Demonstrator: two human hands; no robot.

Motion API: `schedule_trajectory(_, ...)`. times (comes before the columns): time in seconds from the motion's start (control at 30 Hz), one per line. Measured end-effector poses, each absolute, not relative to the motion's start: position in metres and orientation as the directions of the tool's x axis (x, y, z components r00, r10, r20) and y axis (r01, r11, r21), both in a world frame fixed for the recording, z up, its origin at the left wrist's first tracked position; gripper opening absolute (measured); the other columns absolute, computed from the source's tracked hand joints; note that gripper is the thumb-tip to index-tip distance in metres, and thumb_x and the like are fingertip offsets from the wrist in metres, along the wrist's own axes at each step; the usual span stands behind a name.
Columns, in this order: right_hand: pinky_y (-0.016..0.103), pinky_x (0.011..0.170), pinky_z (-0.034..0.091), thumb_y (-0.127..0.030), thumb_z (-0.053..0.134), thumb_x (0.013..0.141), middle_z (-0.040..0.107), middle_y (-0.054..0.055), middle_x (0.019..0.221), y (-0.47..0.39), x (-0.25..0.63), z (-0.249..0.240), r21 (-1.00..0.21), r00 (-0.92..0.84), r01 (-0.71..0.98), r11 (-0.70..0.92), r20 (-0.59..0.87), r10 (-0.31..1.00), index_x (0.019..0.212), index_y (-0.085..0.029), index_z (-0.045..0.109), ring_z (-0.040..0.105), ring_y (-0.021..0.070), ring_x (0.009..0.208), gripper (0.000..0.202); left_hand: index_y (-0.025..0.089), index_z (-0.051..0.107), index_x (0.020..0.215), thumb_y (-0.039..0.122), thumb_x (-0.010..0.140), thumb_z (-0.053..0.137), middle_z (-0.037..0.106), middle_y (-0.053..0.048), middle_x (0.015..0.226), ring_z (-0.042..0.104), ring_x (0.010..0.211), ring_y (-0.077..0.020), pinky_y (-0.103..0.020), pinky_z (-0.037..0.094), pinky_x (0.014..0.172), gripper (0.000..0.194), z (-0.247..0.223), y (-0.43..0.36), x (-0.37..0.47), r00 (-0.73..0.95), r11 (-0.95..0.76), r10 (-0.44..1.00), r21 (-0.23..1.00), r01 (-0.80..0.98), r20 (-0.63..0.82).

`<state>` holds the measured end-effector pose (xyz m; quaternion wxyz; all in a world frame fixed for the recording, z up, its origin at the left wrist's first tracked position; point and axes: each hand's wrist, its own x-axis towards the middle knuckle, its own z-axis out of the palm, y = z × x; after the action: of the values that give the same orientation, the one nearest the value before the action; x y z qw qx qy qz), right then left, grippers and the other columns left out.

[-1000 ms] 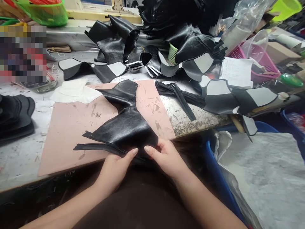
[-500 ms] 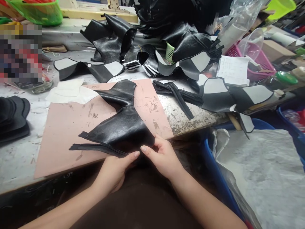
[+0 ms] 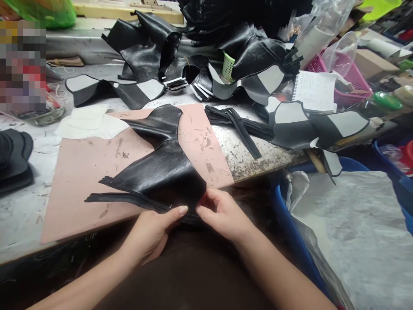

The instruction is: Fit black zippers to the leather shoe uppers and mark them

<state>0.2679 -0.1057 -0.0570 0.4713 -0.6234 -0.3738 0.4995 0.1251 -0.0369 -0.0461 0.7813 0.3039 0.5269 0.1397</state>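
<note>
A black leather piece (image 3: 161,168) lies over a pink board (image 3: 84,172) and reaches past its front edge. Along its near edge runs a black zipper (image 3: 112,197), with its free ends pointing left. My left hand (image 3: 158,228) grips the zipper edge, thumb on top and the other fingers underneath. Close by on the right, my right hand (image 3: 222,211) pinches the leather's near right corner between thumb and fingers. White pieces (image 3: 93,122) rest on the board's back left corner.
Loose black zippers (image 3: 241,129) lie right of the board. Black leather parts (image 3: 145,56) cover the back. Dark stacked pieces (image 3: 14,159) sit at the left. A blue bin (image 3: 284,211) with a grey sheet (image 3: 358,228) stands at the right, near a pink basket (image 3: 351,86).
My right hand has shifted slightly down, its thumb now lower along the leather's near edge. The whole view has moved a little, so the bench items appear further left and up.
</note>
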Motion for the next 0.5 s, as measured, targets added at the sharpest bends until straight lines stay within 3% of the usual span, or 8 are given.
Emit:
schedule_trajectory(0.2, 0.023, 0.063, 0.041, -0.011, 0.059, 0.06, 0.051, -0.006, 0.064, -0.1004, 0.2625, -0.0646, -0.929, 0.276, -0.251, -0.273, -0.339, 0.9, 0.069, -0.02, 0.049, 0.05, 0.01, 0.063, 0.015, 0.014, 0.07, 0.073, 0.032, 0.053, 0.079, 0.072, -0.01, 0.074, 0.064, 0.089, -0.0321, -0.042, 0.053, 0.077, 0.029, -0.0444, -0.034, 0.1227, 0.445, 0.797, 0.489, 0.592, 0.122, -0.75)
schedule_trajectory(0.37, 0.019, 0.06, 0.039, -0.01, 0.062, 0.056, 0.054, -0.007, 0.062, -0.0998, 0.2655, -0.0654, -0.814, 0.189, -0.522, -0.253, -0.4, 0.897, 0.065, -0.019, 0.046, 0.049, 0.0072, 0.06, 0.021, 0.014, 0.07, 0.081, 0.03, 0.051, 0.08, 0.072, -0.009, 0.077, 0.063, 0.095, -0.0321, -0.044, 0.049, 0.087, 0.036, -0.0411, -0.0341, 0.124, 0.417, 0.743, 0.576, 0.663, 0.092, -0.703)
schedule_trajectory(0.5, 0.019, 0.062, 0.04, -0.011, 0.065, 0.056, 0.055, -0.007, 0.063, -0.1002, 0.2648, -0.0656, -0.765, 0.168, -0.588, -0.264, -0.434, 0.885, 0.065, -0.019, 0.045, 0.051, 0.0078, 0.061, 0.024, 0.014, 0.069, 0.087, 0.03, 0.054, 0.079, 0.072, -0.009, 0.082, 0.06, 0.101, -0.0311, -0.044, 0.043, 0.095, 0.038, -0.0442, -0.0327, 0.1241, 0.403, 0.672, 0.63, 0.726, 0.144, -0.664)
